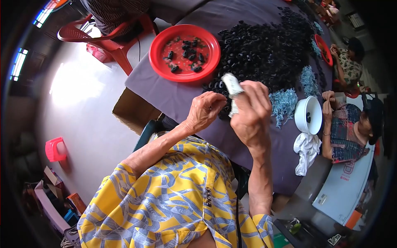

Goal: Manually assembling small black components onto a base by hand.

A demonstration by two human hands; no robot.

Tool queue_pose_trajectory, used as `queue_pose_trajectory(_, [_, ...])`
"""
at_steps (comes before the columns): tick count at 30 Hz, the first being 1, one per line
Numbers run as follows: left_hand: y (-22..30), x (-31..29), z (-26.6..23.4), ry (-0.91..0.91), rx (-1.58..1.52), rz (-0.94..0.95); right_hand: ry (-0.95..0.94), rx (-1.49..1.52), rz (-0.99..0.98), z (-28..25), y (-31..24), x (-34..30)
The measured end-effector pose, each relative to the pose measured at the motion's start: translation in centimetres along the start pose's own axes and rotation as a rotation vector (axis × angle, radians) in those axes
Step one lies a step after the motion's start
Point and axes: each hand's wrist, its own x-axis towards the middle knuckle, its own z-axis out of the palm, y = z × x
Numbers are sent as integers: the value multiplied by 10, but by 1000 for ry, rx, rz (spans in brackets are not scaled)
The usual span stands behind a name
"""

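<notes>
My left hand (pixel 205 110) is pinched, thumb against fingers, at the near edge of the pile. Whatever sits between its fingertips is too small to make out. Close beside it, my right hand (pixel 253 115) is raised and closed around a white object (pixel 233 84) that looks wrapped in cloth or tape. Its end sticks up past my fingers, and its kind is unclear. A large heap of small black ribbed pieces (pixel 258 53) spreads over the table beyond both hands. Some of the same black pieces lie in a red plastic basin (pixel 185 27) ahead of my left hand.
A purple-grey cloth (pixel 142 80) covers the table. Light-blue stringy bits (pixel 283 103), a white bowl (pixel 302 115) and a white cloth (pixel 307 151) lie right. Another person (pixel 347 128) sits there. A red chair (pixel 109 43) stands far left, a pink stool (pixel 55 149) on the floor.
</notes>
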Motion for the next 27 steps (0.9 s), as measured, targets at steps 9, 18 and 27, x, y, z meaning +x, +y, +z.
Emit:
queue_pose_trajectory(9, [-25, 0, 1, 29, 57, 108, -260, -62, 49, 60, 20, -5])
queue_pose_trajectory(18, [-34, 7, -6, 73, 83, 91, -337, -59, 78, 91, 31, 1])
queue_pose_trajectory(27, [-28, 42, -44, 201, 466, 197, -308, -33, 122, 89, 43, 1])
